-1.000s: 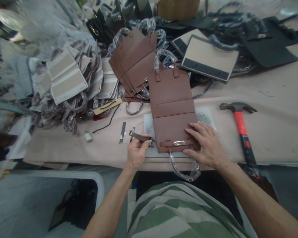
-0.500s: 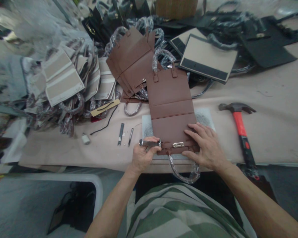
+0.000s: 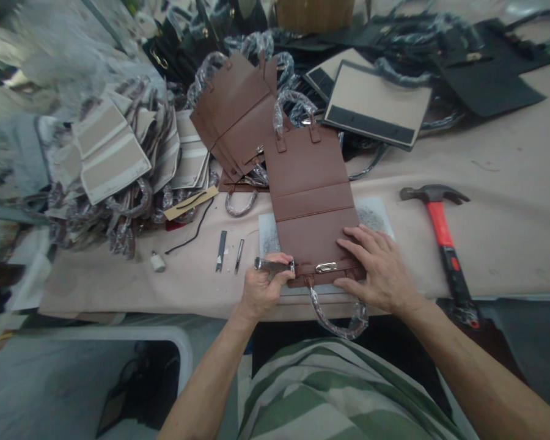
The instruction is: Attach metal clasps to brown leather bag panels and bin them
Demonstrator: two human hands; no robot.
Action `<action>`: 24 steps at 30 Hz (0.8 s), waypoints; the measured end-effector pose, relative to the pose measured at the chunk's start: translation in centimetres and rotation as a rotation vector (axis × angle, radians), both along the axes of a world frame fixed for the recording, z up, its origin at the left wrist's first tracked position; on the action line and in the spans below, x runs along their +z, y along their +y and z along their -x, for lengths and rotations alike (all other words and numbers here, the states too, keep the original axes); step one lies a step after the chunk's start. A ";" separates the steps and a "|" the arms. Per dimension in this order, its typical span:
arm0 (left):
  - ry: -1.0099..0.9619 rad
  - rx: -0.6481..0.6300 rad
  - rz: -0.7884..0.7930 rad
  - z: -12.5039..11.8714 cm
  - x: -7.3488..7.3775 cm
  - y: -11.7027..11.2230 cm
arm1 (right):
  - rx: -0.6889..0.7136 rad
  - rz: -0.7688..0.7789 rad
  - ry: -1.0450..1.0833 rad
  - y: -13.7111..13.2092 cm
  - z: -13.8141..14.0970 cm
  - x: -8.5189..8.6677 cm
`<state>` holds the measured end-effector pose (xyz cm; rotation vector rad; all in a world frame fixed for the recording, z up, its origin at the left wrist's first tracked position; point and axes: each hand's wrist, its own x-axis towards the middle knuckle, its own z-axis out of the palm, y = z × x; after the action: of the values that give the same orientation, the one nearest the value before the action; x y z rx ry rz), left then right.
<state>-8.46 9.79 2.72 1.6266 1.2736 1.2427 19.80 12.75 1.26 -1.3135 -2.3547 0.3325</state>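
A brown leather bag panel point(image 3: 314, 198) lies flat before me, with plastic-wrapped handles at its far and near ends. Near its front edge sits a silver metal clasp point(image 3: 326, 267). My left hand point(image 3: 263, 290) is closed around a metal punch point(image 3: 275, 266), whose end meets the panel's left front corner. Spread over the right front part of the panel, my right hand point(image 3: 380, 269) presses it with open fingers. Beneath the panel a pale, worn slab point(image 3: 376, 214) shows at the sides. The near handle point(image 3: 337, 324) hangs over the table edge.
A claw hammer point(image 3: 440, 226) with a red and black grip lies at right. Two slim metal tools point(image 3: 220, 252) and a small white bottle point(image 3: 157, 261) lie at left. Brown panels point(image 3: 238, 116), beige-lined pieces point(image 3: 114, 153) and black bag parts point(image 3: 490, 73) are heaped behind.
The view has shifted slightly. Both hands, the punch and the brown panel keep the same positions relative to each other.
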 end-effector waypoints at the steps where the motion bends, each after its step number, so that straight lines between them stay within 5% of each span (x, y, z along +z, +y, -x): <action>1: 0.000 -0.003 -0.001 0.0 -0.1 0.0 | 0.000 0.000 0.003 0.0 0.0 0.0; 9: -0.007 0.018 -0.048 -0.6 -0.7 0.3 | -0.007 0.012 -0.003 0.0 0.1 0.0; 15: -0.112 0.016 0.114 -0.3 -1.2 0.6 | 0.000 0.001 -0.004 0.0 0.2 0.0; 24: -0.179 -0.062 0.120 0.4 -1.1 1.0 | -0.001 -0.013 0.003 0.0 0.2 -0.2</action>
<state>-8.91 10.78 1.61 1.4252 1.1560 1.2211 19.60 12.75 1.07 -1.3078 -2.3499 0.3185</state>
